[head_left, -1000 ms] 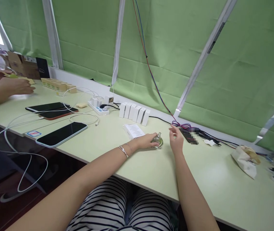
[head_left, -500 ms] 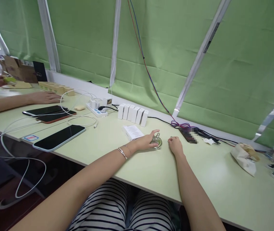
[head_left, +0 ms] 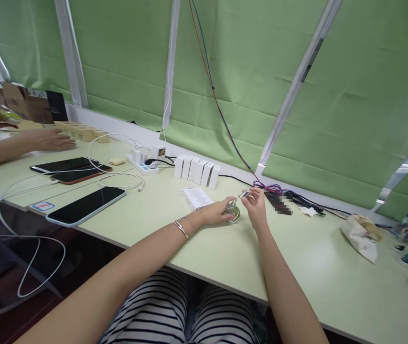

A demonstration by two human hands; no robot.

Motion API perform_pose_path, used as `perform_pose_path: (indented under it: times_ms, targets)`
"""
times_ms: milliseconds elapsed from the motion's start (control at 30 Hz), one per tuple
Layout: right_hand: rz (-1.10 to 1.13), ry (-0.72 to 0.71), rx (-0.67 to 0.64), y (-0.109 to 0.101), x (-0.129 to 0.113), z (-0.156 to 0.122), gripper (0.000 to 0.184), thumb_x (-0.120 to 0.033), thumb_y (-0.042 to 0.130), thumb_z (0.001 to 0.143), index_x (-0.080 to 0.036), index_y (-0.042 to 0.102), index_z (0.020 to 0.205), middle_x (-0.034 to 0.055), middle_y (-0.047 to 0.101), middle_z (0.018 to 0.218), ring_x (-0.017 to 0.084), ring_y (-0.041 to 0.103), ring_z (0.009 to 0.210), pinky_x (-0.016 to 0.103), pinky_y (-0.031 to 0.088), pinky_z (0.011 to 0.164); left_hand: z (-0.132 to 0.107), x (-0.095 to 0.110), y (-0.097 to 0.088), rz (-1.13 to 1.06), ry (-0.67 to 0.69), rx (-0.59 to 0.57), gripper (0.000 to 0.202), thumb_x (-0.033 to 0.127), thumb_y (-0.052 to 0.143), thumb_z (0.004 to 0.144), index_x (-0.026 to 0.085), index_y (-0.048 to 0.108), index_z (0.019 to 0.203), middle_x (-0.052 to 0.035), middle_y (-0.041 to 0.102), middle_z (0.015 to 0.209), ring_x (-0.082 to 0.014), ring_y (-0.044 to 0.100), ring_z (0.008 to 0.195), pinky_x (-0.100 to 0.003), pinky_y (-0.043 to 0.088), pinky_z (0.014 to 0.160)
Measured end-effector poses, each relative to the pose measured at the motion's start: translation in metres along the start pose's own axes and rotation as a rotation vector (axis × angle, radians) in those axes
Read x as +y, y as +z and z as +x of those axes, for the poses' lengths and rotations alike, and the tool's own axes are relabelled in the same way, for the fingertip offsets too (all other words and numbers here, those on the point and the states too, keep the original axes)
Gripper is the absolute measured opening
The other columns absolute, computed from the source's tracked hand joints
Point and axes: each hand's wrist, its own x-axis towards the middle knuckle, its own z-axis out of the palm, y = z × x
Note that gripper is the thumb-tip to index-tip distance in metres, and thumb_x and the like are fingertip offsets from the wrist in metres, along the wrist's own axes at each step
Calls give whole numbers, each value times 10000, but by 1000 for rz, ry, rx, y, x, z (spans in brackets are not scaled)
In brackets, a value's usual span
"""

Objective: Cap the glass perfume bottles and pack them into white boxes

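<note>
A round glass perfume bottle [head_left: 233,213] with greenish liquid stands on the pale table, its narrow neck upward. Curled around its left side, my left hand [head_left: 217,210] grips it. To the right and a little above the neck, my right hand [head_left: 255,204] pinches a small shiny silver cap [head_left: 243,194] between thumb and fingers. The cap is tilted and apart from the bottle. Behind my left hand lies a flat white box [head_left: 196,197] with small print.
Several small white boxes [head_left: 197,171] stand in a row behind, beside a power strip [head_left: 143,165]. Phones [head_left: 87,205] and white cables lie left, near a co-worker's hand [head_left: 51,138]. A white cloth pouch [head_left: 359,236] and cables [head_left: 304,203] are on the right.
My right hand has risen from the tabletop toward the bottle's neck, and the silver cap now shows in its fingers. My left hand stays on the bottle. The co-worker's hand has shifted left.
</note>
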Motion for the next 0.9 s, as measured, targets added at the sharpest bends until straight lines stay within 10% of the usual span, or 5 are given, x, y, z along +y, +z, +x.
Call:
perform_pose_path:
  times_ms: [733, 900]
  targets:
    - [54, -55, -185, 13, -6, -8, 282, -142, 367, 591, -207, 507, 827, 46, 612, 894, 181, 593, 812, 334, 483, 711, 0, 6, -1, 86, 6, -1, 415, 361, 538, 820, 180, 436, 1179, -44, 632, 897, -193, 610, 747, -258, 436, 620]
    - [-18, -79, -245, 16, -4, -18, 442, -141, 453, 604, -222, 425, 1038, 36, 567, 954, 171, 573, 840, 351, 473, 765, 5, 12, -21, 235, -52, 171, 381, 389, 552, 820, 189, 525, 1143, -82, 599, 1098, -252, 489, 1096, -350, 347, 950]
